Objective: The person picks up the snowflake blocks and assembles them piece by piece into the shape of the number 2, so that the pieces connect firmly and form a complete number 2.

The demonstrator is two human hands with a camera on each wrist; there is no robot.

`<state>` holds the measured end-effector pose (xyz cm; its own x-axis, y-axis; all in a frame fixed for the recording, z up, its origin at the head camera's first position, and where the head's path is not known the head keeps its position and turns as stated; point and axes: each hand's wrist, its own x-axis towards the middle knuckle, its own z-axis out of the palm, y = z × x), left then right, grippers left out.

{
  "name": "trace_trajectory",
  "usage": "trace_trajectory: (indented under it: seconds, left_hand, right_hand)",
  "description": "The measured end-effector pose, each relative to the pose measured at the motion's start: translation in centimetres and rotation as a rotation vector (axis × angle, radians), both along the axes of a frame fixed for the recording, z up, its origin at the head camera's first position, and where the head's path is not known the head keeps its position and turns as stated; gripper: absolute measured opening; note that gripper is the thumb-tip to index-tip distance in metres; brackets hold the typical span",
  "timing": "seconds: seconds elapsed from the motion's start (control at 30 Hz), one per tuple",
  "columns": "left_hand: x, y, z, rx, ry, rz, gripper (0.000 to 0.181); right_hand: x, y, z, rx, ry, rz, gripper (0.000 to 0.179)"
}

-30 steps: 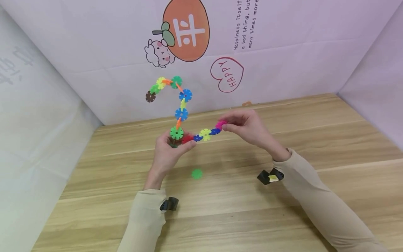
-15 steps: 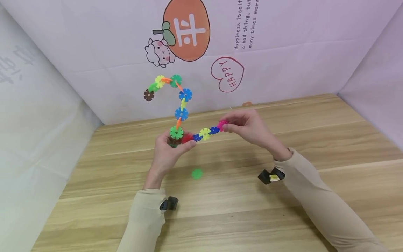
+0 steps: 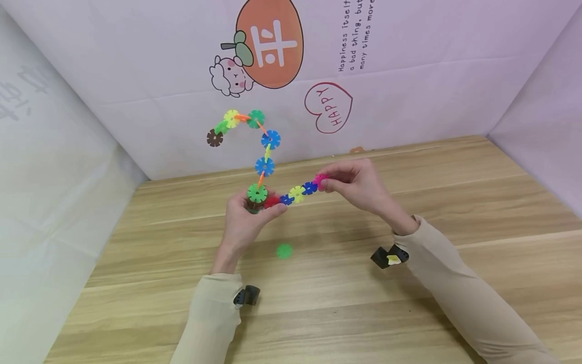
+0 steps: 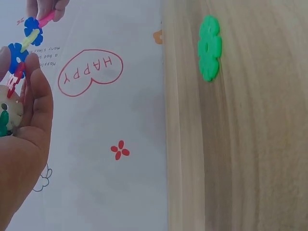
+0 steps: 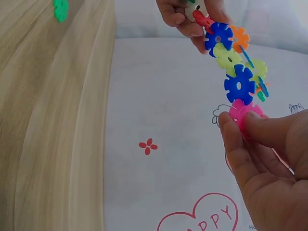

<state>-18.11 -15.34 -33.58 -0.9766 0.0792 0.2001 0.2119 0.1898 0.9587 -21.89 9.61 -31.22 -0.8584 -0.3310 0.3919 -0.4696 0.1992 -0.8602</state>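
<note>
A chain of slotted plastic snowflake discs (image 3: 265, 167) in many colours is held above the table, hooked at its far end, where a brown disc (image 3: 214, 138) hangs. My left hand (image 3: 243, 222) grips the chain near its bend, round the red disc (image 3: 272, 201) and a white one (image 4: 14, 106) that shows in the left wrist view. With thumb and fingers my right hand (image 3: 361, 187) pinches the pink disc (image 5: 240, 111) at the near end. Blue and yellow discs (image 3: 297, 194) run between the two hands. My left palm hides part of the chain.
One loose green disc (image 3: 284, 251) lies flat on the wooden table (image 3: 318, 313), below and between the hands. A white printed cloth wall (image 3: 409, 91) rises behind the table's back edge, with more cloth at both sides.
The chain's upright part and my left hand have shifted slightly to the right. My right hand keeps its pinch on the pink disc almost in place.
</note>
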Motion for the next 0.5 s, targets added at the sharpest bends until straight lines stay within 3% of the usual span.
trace_trajectory:
  seconds: [0.5]
  left_hand:
    - [0.13,0.28,-0.09,0.018,0.012,0.002,0.032]
  right_hand:
    - [0.38,-0.43,0.11,-0.001,0.075,-0.036,0.013]
